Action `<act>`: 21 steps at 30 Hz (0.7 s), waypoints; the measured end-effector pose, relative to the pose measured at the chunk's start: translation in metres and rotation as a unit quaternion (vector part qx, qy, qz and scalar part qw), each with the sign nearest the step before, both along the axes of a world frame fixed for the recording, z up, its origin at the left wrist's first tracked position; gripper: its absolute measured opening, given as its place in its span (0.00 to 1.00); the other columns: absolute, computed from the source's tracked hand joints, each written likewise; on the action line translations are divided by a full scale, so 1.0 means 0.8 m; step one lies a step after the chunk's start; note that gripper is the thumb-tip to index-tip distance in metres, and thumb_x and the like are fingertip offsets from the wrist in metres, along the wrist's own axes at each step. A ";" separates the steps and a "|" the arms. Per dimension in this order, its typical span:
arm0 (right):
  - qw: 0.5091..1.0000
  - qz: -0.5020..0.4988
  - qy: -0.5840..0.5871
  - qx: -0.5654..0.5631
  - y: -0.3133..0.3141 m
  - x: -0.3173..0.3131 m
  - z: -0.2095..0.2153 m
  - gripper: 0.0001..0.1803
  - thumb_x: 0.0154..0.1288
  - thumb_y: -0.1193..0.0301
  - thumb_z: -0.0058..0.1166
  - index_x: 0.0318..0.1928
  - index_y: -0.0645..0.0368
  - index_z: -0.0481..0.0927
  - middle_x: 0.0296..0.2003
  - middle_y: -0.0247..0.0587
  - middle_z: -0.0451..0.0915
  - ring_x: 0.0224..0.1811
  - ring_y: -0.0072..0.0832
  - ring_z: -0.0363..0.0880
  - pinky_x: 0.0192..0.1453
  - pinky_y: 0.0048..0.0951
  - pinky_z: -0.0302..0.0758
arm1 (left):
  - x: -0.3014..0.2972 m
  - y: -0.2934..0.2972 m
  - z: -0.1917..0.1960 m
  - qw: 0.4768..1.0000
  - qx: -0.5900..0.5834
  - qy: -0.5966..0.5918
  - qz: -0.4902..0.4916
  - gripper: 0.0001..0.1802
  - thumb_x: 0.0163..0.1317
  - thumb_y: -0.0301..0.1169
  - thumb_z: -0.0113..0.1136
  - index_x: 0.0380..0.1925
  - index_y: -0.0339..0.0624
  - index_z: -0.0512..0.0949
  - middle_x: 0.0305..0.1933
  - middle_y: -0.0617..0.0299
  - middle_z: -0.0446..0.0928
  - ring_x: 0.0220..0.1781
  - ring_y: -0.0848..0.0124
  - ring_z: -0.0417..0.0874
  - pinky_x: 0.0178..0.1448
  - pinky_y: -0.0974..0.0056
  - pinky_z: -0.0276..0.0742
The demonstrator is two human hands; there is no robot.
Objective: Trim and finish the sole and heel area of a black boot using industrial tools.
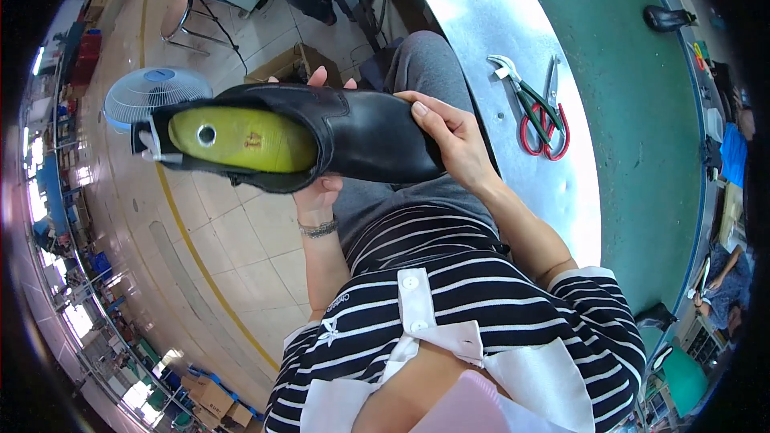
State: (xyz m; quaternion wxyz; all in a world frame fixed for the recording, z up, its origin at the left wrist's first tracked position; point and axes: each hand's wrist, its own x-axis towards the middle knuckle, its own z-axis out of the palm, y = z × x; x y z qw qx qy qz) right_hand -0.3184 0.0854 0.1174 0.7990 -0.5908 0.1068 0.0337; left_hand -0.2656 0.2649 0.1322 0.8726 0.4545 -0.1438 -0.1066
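Note:
A black leather shoe [381,135] lies sideways across my lap, held up in both hands. Through its opening shows a yellow-green shoe last [273,143] with a round metal-rimmed hole. My left hand [322,194] is wrapped round the middle from beneath; its fingertips show over the far side, the palm hidden. At the toe end on the right, my right hand [459,143] grips the shoe, thumb on top and the other fingers partly hidden. A pale strip [152,144] crosses the heel end; what it is I cannot make out.
On the metal bench [553,212] to my right lie pincers [525,90] with dark green handles, overlapping red-handled scissors [553,84]. Beyond is a green surface [650,152] with another black shoe [668,18]. At left stand a fan [156,90], a stool [176,20] and a cardboard box [281,64].

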 end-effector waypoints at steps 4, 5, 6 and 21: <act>0.983 0.157 0.038 0.083 -0.021 -0.005 0.013 0.30 0.68 0.63 0.55 0.66 0.63 0.66 0.56 0.39 0.75 0.55 0.22 0.73 0.63 0.24 0.66 | 0.018 0.011 -0.005 0.994 -0.065 0.020 -0.083 0.63 0.39 0.48 0.78 0.73 0.56 0.48 0.76 0.47 0.49 0.71 0.41 0.60 0.70 0.42 0.65; 0.983 0.160 0.039 0.082 -0.025 -0.001 0.015 0.30 0.68 0.63 0.55 0.66 0.63 0.66 0.56 0.39 0.75 0.55 0.22 0.73 0.63 0.24 0.66 | 0.021 0.013 -0.007 0.988 -0.070 0.009 -0.134 0.60 0.41 0.41 0.78 0.73 0.50 0.51 0.75 0.45 0.49 0.70 0.41 0.63 0.69 0.45 0.67; 0.979 0.194 0.029 0.064 -0.029 0.001 0.018 0.33 0.66 0.62 0.59 0.66 0.63 0.66 0.53 0.40 0.76 0.55 0.23 0.73 0.63 0.26 0.67 | 0.017 0.009 -0.003 0.988 -0.067 0.040 -0.130 0.57 0.41 0.42 0.78 0.70 0.39 0.56 0.73 0.44 0.55 0.68 0.43 0.67 0.69 0.47 0.67; 0.979 0.197 0.047 -0.028 -0.027 -0.005 0.014 0.52 0.44 0.55 0.76 0.65 0.67 0.63 0.50 0.45 0.75 0.56 0.30 0.72 0.64 0.27 0.65 | 0.028 0.011 -0.035 0.978 0.032 0.167 -0.119 0.46 0.47 0.32 0.75 0.65 0.35 0.60 0.61 0.57 0.72 0.62 0.65 0.74 0.67 0.62 0.67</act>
